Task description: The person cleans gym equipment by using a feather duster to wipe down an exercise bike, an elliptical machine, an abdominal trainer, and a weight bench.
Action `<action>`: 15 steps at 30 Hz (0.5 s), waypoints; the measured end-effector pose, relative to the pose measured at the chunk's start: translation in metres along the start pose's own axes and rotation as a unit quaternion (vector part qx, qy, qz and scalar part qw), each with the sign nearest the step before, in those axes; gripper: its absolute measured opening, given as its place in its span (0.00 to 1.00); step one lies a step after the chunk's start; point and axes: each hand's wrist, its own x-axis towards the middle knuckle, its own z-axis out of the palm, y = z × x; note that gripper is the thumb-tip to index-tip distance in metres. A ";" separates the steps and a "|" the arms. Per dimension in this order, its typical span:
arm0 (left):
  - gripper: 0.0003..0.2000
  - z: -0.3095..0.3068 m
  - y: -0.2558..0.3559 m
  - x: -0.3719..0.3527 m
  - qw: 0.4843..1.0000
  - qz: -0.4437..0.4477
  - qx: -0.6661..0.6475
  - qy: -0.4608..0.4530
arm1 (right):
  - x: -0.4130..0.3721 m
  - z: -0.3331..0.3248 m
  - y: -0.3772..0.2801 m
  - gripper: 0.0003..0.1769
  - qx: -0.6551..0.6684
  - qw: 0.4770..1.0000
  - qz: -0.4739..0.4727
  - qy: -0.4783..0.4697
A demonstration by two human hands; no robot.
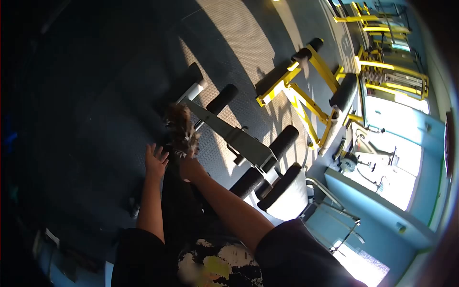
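Observation:
My right hand point(189, 168) is closed at the near end of a brown, fluffy feather duster point(183, 131); its handle is hidden in the fist. The duster's far end overlaps the grey frame point(222, 126) of a gym bench fitted with black foam rollers point(223, 99). To the left, my left hand point(156, 160) hangs over the dark floor with fingers spread, holding nothing. Both forearms reach forward from dark sleeves.
A yellow exercise machine point(306, 98) with black pads stands beyond the bench. The bench's padded seat point(287, 193) lies near my right arm. More yellow equipment point(392, 67) lines the far side, by bright windows and a blue wall point(382, 225). Sunlight stripes the textured floor point(234, 28).

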 end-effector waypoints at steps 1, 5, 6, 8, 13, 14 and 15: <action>0.34 0.010 0.004 -0.012 1.000 0.008 0.025 -0.014 | -0.013 0.010 0.009 0.41 0.019 0.999 -0.001 -0.037; 0.35 0.056 -0.007 -0.049 0.995 0.037 0.071 -0.060 | -0.061 0.076 0.016 0.45 0.115 0.986 -0.118 0.019; 0.36 0.066 -0.009 -0.060 0.989 0.054 0.120 -0.066 | -0.083 0.090 0.014 0.44 0.228 0.967 -0.091 0.063; 0.35 0.085 -0.017 -0.085 0.968 0.091 0.209 -0.108 | -0.116 0.116 0.016 0.42 0.321 0.934 -0.094 0.124; 0.34 0.133 -0.052 -0.180 0.866 0.205 0.437 -0.131 | -0.171 0.184 0.064 0.36 0.416 0.902 -0.078 0.088; 0.33 0.135 -0.063 -0.194 0.837 0.231 0.481 -0.125 | -0.160 0.201 0.080 0.36 0.429 0.893 -0.093 0.094; 0.32 0.142 -0.075 -0.209 0.805 0.240 0.533 -0.108 | -0.143 0.220 0.092 0.35 0.417 0.896 -0.149 0.040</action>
